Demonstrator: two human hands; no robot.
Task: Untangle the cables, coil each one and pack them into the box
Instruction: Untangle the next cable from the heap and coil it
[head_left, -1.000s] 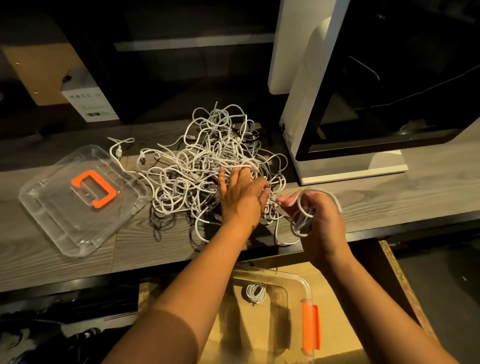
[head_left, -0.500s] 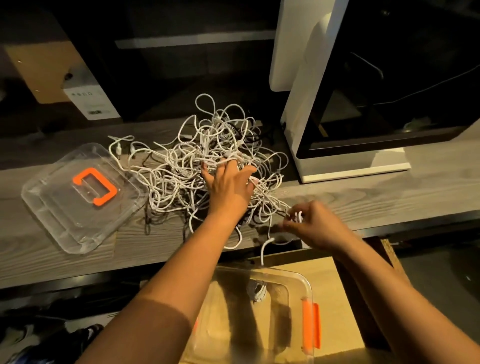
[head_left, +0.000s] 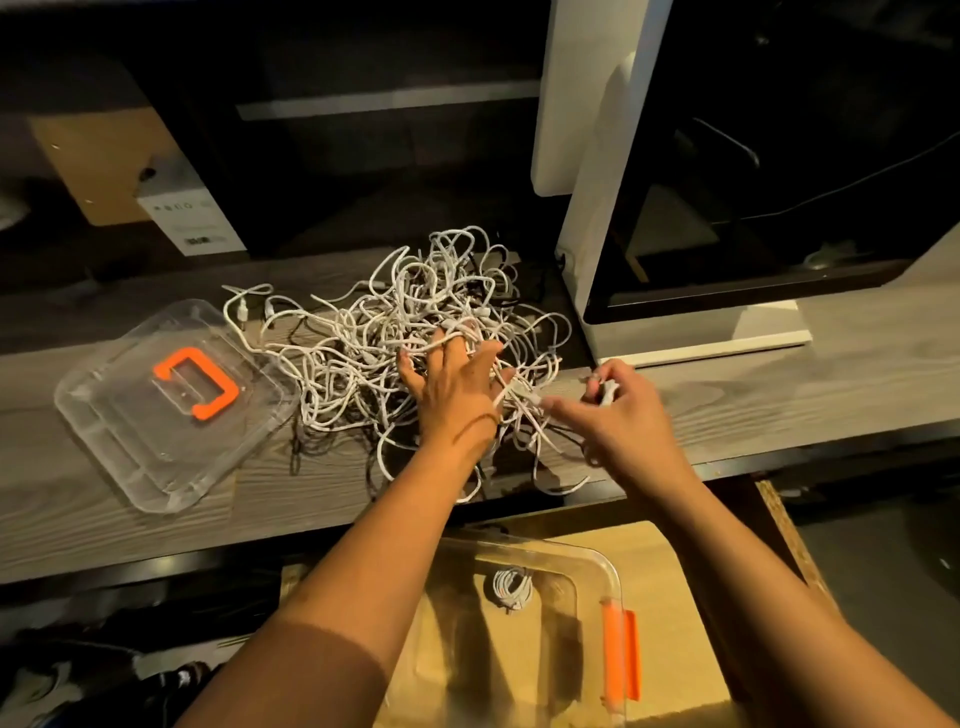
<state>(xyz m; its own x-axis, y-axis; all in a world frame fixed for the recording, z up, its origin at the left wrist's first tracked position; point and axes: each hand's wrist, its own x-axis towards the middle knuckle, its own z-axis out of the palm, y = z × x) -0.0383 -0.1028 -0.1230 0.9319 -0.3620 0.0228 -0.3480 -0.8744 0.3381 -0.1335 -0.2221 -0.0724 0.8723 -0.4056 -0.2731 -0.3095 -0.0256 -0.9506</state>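
Since half a second ago our right hand (head_left: 618, 415) has lifted to the right edge of the cable tangle (head_left: 363, 343), apparently pinching a cable end (head_left: 605, 387); our left hand (head_left: 457, 387) presses spread fingers (head_left: 448, 349) into it on the desk (head_left: 779, 395). That strand runs leftward under the left hand, the box (head_left: 571, 551) below

Matt wood grain, clear plastic, white cable sheathing.

The surface (head_left: 779, 395) is grey, matt, with a marked wood grain. The cables (head_left: 363, 343) have smooth white plastic sheaths with a faint sheen. The lid (head_left: 130, 441) and the box (head_left: 587, 558) are clear glossy plastic, with a handle (head_left: 200, 382) and a latch (head_left: 621, 654) of opaque orange plastic. Under the box lies a board (head_left: 670, 561) of pale chipboard, rough at its edge. The housing (head_left: 597, 182) is smooth white plastic round a glossy dark panel (head_left: 779, 156).
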